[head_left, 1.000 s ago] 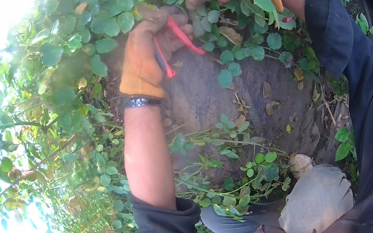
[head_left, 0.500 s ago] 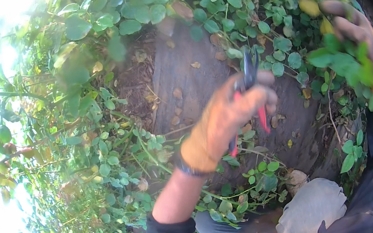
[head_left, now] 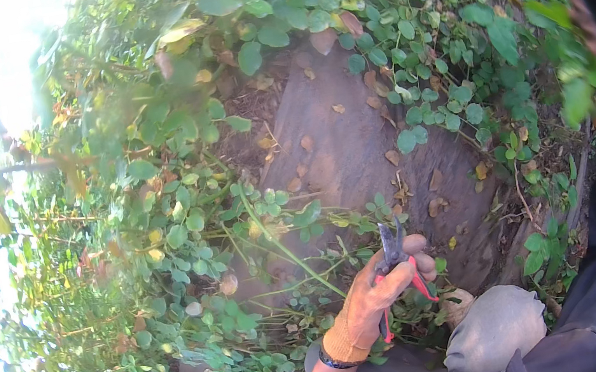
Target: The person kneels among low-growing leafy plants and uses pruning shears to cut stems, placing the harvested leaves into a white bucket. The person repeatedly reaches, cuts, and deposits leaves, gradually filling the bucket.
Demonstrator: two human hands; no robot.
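My left hand (head_left: 371,301), in an orange-tan work glove, is closed around red-handled pruning shears (head_left: 391,255). The dark blades point up and stand apart. A long green stem (head_left: 283,250) runs down to the glove from the upper left; whether it touches is unclear. At the far right rim, my right hand (head_left: 593,46) is blurred and partly cut off. It is closed on leafy stems (head_left: 576,80) with bright green leaves, though the fingertips are partly hidden.
Dense leafy bushes (head_left: 187,228) fill the left side, and more foliage (head_left: 435,60) spreads at the top right. Between them lies a dark ground sheet (head_left: 338,140) strewn with dry leaves. A rounded grey cloth-covered shape (head_left: 496,330) is near my legs.
My left hand has come down toward me with the pruning shears. My right hand has moved outward to the right rim with its leafy stems. The view has shifted somewhat.
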